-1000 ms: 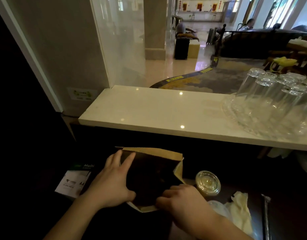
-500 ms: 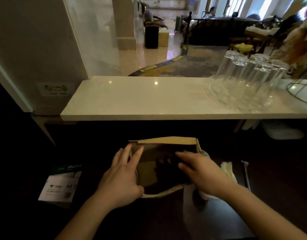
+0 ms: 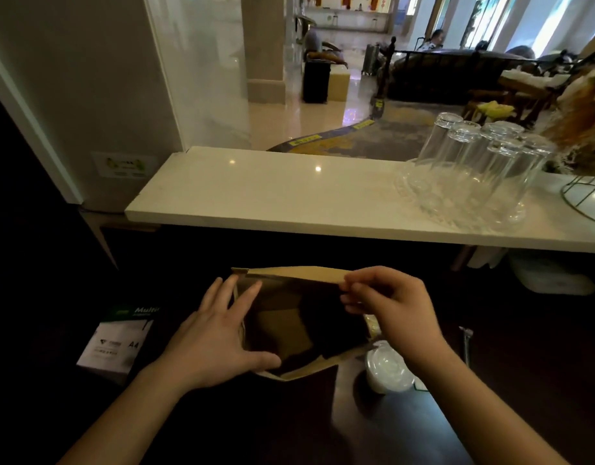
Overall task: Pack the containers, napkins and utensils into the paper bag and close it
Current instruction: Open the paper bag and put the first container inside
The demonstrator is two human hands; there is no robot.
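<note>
A brown paper bag (image 3: 289,327) stands open on the dark counter, its mouth facing me. My left hand (image 3: 215,333) holds the bag's left rim, thumb on the near edge and fingers spread along the side. My right hand (image 3: 386,303) pinches the far right corner of the rim. A clear lidded container (image 3: 386,367) stands just right of the bag, below my right wrist. A wrapped utensil (image 3: 465,344) lies farther right. The inside of the bag is too dark to make out.
A white marble ledge (image 3: 272,196) runs across above the dark counter, carrying several upturned glasses (image 3: 474,169) on a glass tray. A pack of A4 paper (image 3: 118,340) lies at the left. A wire basket (image 3: 587,196) sits at the far right.
My right hand rose from the bag's near right side to its far right rim corner and pinched it. The bag's mouth has spread wider. The camera view shifted.
</note>
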